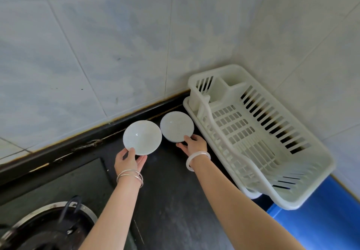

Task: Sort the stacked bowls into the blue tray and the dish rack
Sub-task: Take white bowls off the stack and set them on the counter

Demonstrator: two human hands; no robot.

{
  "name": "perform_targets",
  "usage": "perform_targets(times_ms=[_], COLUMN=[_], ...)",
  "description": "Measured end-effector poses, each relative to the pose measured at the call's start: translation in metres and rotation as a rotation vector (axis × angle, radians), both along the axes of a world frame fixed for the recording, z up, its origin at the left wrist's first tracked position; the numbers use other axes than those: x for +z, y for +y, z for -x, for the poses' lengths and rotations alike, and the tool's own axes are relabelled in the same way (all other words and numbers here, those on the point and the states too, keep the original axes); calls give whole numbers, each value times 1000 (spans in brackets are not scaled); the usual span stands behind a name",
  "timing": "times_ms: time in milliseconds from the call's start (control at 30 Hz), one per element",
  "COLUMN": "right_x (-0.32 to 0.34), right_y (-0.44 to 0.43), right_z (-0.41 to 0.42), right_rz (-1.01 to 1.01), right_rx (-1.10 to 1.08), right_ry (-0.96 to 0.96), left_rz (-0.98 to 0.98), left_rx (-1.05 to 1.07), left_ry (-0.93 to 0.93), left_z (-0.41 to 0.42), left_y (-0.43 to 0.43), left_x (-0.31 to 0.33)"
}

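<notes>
Left hand point(127, 162) grip pinches the near rim of one round white ceramic bowl point(142, 137), thumb on top. Right hand point(193, 144) grip likewise pinches a second white bowl point(176, 126), beside the white slatted plastic dish rack point(253, 132). Both over the black worktop point(175, 201). Blue tray point(321, 216) partly hidden under the rack, cut off at the frame edge. Two bowls counted.

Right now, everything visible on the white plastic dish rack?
The white plastic dish rack is a rectangular basket with slotted walls, a grid floor and a walled compartment at its far end. It looks empty. It sits on a white drip tray in the tiled corner, its near end over the blue tray. Neither hand touches it.
</notes>
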State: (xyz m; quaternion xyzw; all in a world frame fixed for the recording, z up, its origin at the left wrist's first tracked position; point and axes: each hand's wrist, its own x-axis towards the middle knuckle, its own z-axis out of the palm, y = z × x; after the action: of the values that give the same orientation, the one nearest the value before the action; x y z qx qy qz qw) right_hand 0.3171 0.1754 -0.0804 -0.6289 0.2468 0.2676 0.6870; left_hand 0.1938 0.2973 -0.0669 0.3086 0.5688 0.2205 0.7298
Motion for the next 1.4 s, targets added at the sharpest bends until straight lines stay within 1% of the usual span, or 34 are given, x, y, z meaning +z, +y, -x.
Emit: perform_targets(times_ms=[133, 333, 467, 600, 667, 733, 867, 1000, 1100, 1267, 1400], right_x=[0, 1, 0, 7, 11, 18, 34, 61, 85, 107, 109], right_y=[15, 34, 38, 32, 27, 21, 4, -26, -66, -161, -248], right_z=[-11, -20, -23, -18, -15, -11, -2, 16, 40, 93, 147], right_rz=[48, 25, 109, -14, -28, -32, -3, 57, 104, 311, 524], right_rx=[32, 30, 76, 50, 109, 194, 307, 402, 462, 506, 483], right_ry=[-28, -18, -40, -4, 3, 13, -20, -102, -198, -321, -375], left_rz=[0, 7, -10, -51, -70, -132, -260, -259, -272, -327, -375], left_rx=[48, 102, 108, 85, 69, 37, -127, -304, -541, -960, -1252], left_ry=[-25, -26, -4, 36, 29, 37, 48, 45, 21, -6, 27], left_z=[-10, -17, -16, -16, -16, -13, -1, 25, 46, 86, 116], left_y=[4, 8, 8, 6, 4, 1, -9, -35, -72, -155, -223], left_x=[0, -1, -5, -7, -7, -6, -5, -2, 8, 30, 40])
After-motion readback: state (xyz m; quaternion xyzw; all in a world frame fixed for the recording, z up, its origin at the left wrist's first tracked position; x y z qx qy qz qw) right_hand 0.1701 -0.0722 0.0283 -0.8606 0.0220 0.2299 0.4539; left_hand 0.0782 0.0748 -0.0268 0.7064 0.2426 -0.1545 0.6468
